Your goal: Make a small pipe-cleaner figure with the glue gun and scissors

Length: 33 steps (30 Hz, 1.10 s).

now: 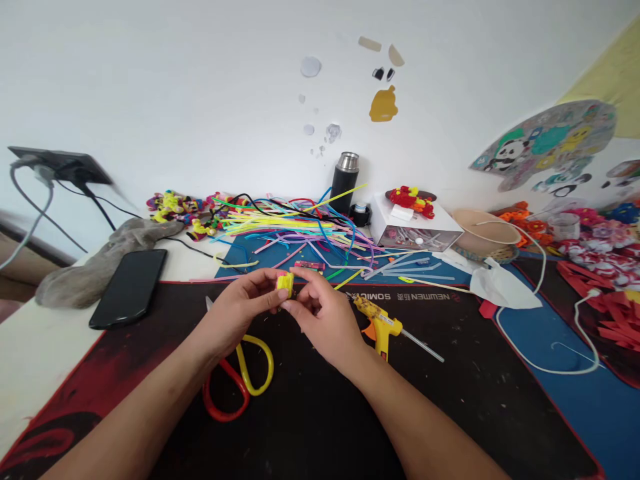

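Left hand [255,297] and right hand [323,313] meet over a black mat [310,413], angled inward. Beyond, coloured stems [295,223] heap across the bench [25,350]. Scissors [245,377] lie partly hidden by the left arm [165,380]; a glue gun [384,325] lies beside the right hand. Left fingertips pinch a small yellow piece [285,283]; whether the right grips it, I cannot tell.

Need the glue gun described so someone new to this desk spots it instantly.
Start with the big black mat under the person's forearms. Just to the right of the right hand, near the mat's far edge, lies the yellow glue gun. Unlike the red-and-yellow-handled scissors, it has an orange trigger and a pale rod sticking out one end.
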Tool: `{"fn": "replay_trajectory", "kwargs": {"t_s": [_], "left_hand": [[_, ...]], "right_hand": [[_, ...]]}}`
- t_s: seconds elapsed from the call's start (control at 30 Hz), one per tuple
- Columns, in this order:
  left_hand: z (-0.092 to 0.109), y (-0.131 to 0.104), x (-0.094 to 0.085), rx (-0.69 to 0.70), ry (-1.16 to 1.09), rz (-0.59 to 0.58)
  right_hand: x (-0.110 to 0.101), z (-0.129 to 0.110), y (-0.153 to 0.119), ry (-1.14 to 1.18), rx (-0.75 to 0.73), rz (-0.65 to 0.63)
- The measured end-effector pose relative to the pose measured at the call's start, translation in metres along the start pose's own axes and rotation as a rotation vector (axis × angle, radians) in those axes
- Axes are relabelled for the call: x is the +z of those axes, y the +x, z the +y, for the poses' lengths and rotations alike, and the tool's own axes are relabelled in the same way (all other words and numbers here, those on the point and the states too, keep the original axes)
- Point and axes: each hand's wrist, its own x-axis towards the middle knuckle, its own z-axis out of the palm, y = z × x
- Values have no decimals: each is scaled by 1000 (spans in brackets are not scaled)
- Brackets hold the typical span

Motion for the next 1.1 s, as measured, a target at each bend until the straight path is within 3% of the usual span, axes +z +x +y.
{"fn": "replay_trajectory", "kwargs": {"t_s": [0.17, 0.6, 0.93, 1.1], "left_hand": [[-2, 0, -3, 92, 62, 46], [0, 0, 1, 142, 242, -1], [-2, -1, 4, 143, 276, 4], [-1, 0, -3, 183, 311, 49]], "right_hand": [[-2, -3, 2, 146, 90, 5], [-4, -3, 9, 447, 273, 21], [-4, -7, 9, 473, 305, -51], [-6, -6, 9, 431, 302, -40]]}}
